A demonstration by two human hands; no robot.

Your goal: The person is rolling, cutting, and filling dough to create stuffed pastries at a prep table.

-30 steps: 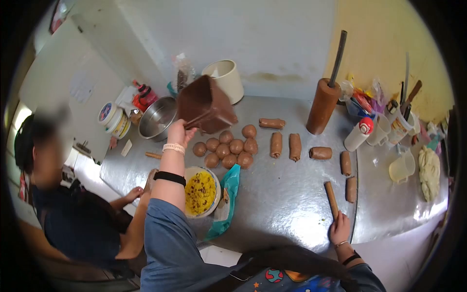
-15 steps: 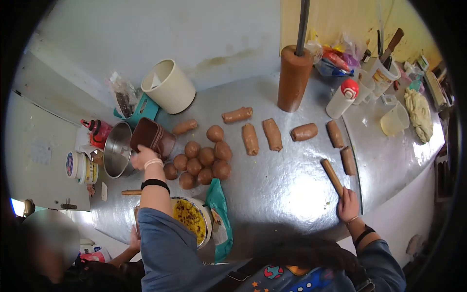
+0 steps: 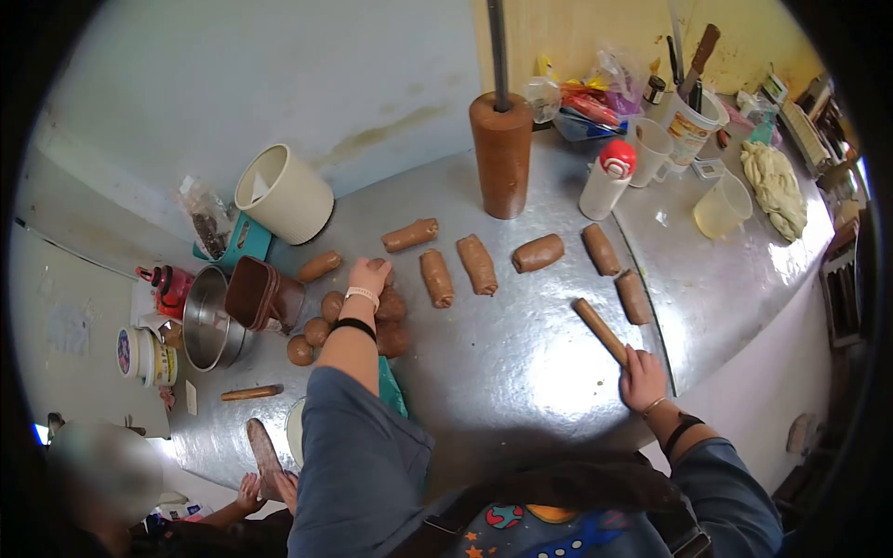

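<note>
My left hand [image 3: 370, 275] has its fingers closed around a brown dough ball [image 3: 382, 266] at the top of a cluster of dough balls [image 3: 317, 332]. My wrist and forearm hide part of that cluster. Gripped by one end in my right hand [image 3: 642, 378] is a short wooden rolling pin [image 3: 600, 332], tilted over the metal table [image 3: 493, 391]. Several brown dough rolls [image 3: 477, 264] lie in a loose arc across the table. A brown plastic container [image 3: 265, 294] stands left of the balls.
A co-worker's hands [image 3: 270, 488] hold a long flat dough piece [image 3: 263, 456] at lower left, near another rolling pin [image 3: 251, 393]. A steel bowl [image 3: 212, 321], a cream pot [image 3: 285, 195], a tall brown cylinder [image 3: 502, 158] and a red-capped bottle [image 3: 608, 179] stand farther back.
My left hand has moved from the brown container to the dough balls and closed on one. The rolling pin stays in my right hand. The view has shifted; the co-worker's dough piece now shows.
</note>
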